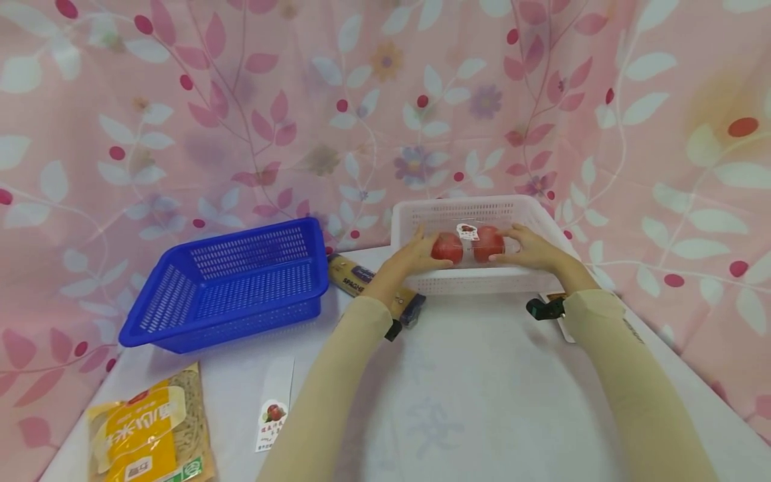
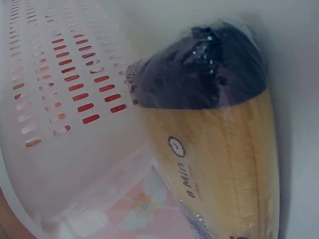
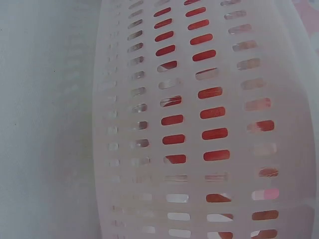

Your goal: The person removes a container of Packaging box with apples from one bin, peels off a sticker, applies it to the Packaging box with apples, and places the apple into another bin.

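Pink floral cloth [image 1: 241, 100] hung behind a white table [image 1: 470, 402]. Nearest lay a yellow noodle packet [image 1: 150, 428] and a small tomato label [image 1: 272, 414], both well short of the fingers. Further on, the left hand [image 1: 415, 258] and right hand [image 1: 530, 249] held a clear pack of two tomatoes [image 1: 466, 246] between them, fingers curled against its ends, just over the front wall of a white slotted basket [image 1: 421, 214]. Red showed through the basket's slots [image 3: 214, 112] in the right wrist view. Whether the pack rested on the basket floor could not be told. Just left of the left fingers lay a spaghetti packet [image 2: 219, 164], touching the basket's side, and further left stood a blue basket [image 1: 241, 281].
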### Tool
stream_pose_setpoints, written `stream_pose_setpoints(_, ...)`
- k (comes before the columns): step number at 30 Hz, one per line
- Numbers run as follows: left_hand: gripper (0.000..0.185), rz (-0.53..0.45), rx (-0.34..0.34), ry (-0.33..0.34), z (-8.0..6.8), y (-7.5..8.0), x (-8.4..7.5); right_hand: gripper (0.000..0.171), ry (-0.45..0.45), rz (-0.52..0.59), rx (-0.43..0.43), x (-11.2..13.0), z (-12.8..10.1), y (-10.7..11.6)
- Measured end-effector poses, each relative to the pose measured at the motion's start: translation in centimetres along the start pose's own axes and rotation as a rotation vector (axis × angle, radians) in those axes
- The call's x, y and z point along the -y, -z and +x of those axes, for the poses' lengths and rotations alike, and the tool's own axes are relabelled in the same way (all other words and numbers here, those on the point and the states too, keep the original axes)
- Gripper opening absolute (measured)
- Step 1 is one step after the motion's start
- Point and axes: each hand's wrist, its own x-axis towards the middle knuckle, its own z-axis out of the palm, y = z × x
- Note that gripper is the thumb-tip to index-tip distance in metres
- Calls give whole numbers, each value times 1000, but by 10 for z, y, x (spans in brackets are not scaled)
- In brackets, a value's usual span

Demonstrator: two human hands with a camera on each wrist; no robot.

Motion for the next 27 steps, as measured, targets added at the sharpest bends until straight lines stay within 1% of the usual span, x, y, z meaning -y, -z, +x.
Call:
stream_pose_setpoints(5,78,31,2,-14,0,0,0,75,-1,-29,7,1,0,1)
stream_pose_setpoints(11,69,7,1,-2,-3,-1,-3,72,11,-62,-6,1,2,2)
stream_pose_setpoints(16,65,13,1,21,-6,-2,-7,67,-5,-49,-22,4,1,1)
stream_pose_setpoints(19,62,26,1,36,-9,-1,-9,62,-16,-65,-43,4,1,0)
stream_pose_setpoints(21,60,53,0,32,-10,-1,-11,58,-15,-95,-72,4,2,0)
stream_pose_setpoints(25,63,79,-1,32,-13,0,-14,52,-25,-137,-129,5,3,-2)
stream_pose_setpoints(27,64,88,0,32,-14,1,-14,51,-41,-148,-149,7,2,-3)
